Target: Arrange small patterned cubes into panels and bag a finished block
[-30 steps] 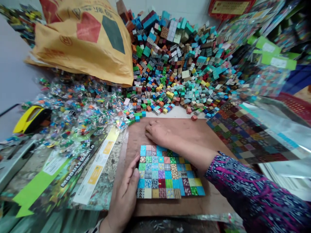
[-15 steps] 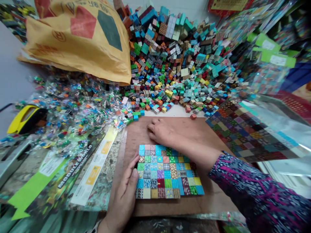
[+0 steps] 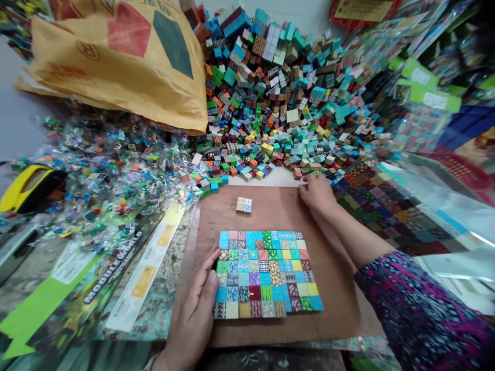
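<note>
A flat rectangle of small patterned cubes (image 3: 266, 273) in many colours lies on a brown board (image 3: 270, 330). Along its left edge rests my left hand (image 3: 195, 304), fingers extended and thumb apart, holding nothing. My right hand (image 3: 319, 196) is at the board's far right corner, close to the loose cube pile (image 3: 278, 113). Its fingers are curled down, and whatever may be between them is hidden. Behind the rectangle, a small square block of pale cubes (image 3: 244, 205) sits alone on the board.
Left of the pile stands a yellow sack (image 3: 124, 67). Many small plastic-wrapped pieces (image 3: 127, 165) spread below it, with a yellow and black tool (image 3: 29, 188) at far left. Printed cards (image 3: 145, 268) lie left of the board; a clear-wrapped cube sheet (image 3: 386, 206) leans at right.
My right hand has moved right, from behind the rectangle to the board's far corner, uncovering the small pale block. It now covers where a loose reddish cube lay. My left hand stays by the rectangle.
</note>
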A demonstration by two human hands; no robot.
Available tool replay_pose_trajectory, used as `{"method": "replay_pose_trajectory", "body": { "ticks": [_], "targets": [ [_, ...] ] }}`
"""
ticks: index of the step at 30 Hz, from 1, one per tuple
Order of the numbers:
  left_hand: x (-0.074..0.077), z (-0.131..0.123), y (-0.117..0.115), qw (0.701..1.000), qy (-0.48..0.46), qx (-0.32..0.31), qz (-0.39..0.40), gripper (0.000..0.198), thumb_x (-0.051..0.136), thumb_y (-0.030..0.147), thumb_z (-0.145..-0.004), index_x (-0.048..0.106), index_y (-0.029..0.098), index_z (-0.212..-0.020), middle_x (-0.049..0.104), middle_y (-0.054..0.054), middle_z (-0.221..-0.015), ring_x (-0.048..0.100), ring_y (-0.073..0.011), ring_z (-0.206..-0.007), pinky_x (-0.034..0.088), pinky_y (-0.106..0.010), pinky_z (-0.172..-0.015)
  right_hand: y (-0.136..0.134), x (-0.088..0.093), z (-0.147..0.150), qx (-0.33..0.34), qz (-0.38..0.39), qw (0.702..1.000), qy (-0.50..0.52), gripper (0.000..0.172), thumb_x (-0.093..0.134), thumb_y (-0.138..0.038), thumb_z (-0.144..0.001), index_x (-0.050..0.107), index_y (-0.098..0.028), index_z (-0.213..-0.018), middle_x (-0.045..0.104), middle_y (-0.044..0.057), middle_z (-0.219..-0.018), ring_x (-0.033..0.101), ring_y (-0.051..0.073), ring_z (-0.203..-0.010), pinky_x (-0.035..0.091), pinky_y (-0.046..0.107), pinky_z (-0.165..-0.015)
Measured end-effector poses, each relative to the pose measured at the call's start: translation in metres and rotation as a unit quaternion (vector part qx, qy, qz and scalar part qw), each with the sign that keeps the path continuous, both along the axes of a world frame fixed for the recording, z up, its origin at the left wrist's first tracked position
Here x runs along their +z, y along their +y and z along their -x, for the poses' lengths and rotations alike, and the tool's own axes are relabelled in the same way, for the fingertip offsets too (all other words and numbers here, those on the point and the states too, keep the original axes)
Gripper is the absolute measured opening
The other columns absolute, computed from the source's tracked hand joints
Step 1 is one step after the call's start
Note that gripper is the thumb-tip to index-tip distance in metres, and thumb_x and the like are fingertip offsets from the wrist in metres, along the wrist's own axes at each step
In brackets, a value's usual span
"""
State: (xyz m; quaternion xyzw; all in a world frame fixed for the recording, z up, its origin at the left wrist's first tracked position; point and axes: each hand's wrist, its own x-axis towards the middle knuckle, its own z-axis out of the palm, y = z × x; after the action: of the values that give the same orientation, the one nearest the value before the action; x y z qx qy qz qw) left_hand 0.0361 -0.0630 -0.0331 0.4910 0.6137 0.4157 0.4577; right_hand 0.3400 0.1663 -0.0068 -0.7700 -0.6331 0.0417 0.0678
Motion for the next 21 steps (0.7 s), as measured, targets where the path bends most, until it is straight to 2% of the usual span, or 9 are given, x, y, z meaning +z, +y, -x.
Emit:
{"method": "replay_pose_trajectory", "body": {
  "ticks": [4, 11, 18, 21],
  "targets": [
    [0.002, 0.001, -0.001, 1.0, 0.009, -0.006, 0.002, 0.04, 0.041, 0.049, -0.1, 0.051, 0.04, -0.137, 0.05, 0.004, -0.149, 0.04, -0.0226, -0.141, 0.025, -0.052, -0.121, 0.007, -0.015, -0.016, -0.02, 0.001, 1.0, 0.022, 0.029, 0.047, -0.017, -0.088, 0.065, -0.009, -0.109, 0.06, 0.02, -0.109, 0.057, 0.028, -0.1, 0.042, 0.035, -0.085],
    [0.002, 0.0, -0.001, 1.0, 0.022, -0.008, -0.002, 0.041, 0.041, 0.049, -0.1, 0.052, 0.037, -0.138, 0.05, 0.002, -0.149, 0.039, -0.0238, -0.141, 0.022, -0.052, -0.122, 0.022, -0.017, -0.02, -0.112, -0.022, 0.992, 0.044, 0.043, 0.052, -0.015, -0.082, 0.053, -0.002, -0.123, 0.058, 0.027, -0.116, 0.059, 0.032, -0.103, 0.045, 0.038, -0.082],
    [0.004, 0.001, 0.0, 1.0, 0.019, -0.022, -0.006, 0.04, 0.04, 0.047, -0.101, 0.051, 0.039, -0.138, 0.048, 0.004, -0.15, 0.038, -0.0218, -0.142, 0.022, -0.05, -0.122, 0.034, -0.016, -0.013, -0.152, -0.033, 0.985, 0.071, 0.061, 0.059, -0.041, -0.085, 0.045, -0.002, -0.13, 0.049, 0.03, -0.129, 0.057, 0.035, -0.111, 0.047, 0.04, -0.087],
    [0.004, 0.001, 0.0, 0.999, 0.031, -0.022, -0.006, 0.039, 0.04, 0.047, -0.101, 0.051, 0.039, -0.137, 0.048, 0.004, -0.15, 0.039, -0.0214, -0.141, 0.022, -0.049, -0.122, 0.039, -0.014, -0.011, -0.159, -0.033, 0.984, 0.08, 0.063, 0.063, -0.042, -0.083, 0.047, -0.004, -0.129, 0.049, 0.028, -0.129, 0.058, 0.035, -0.111, 0.047, 0.041, -0.089]
  ]
}}
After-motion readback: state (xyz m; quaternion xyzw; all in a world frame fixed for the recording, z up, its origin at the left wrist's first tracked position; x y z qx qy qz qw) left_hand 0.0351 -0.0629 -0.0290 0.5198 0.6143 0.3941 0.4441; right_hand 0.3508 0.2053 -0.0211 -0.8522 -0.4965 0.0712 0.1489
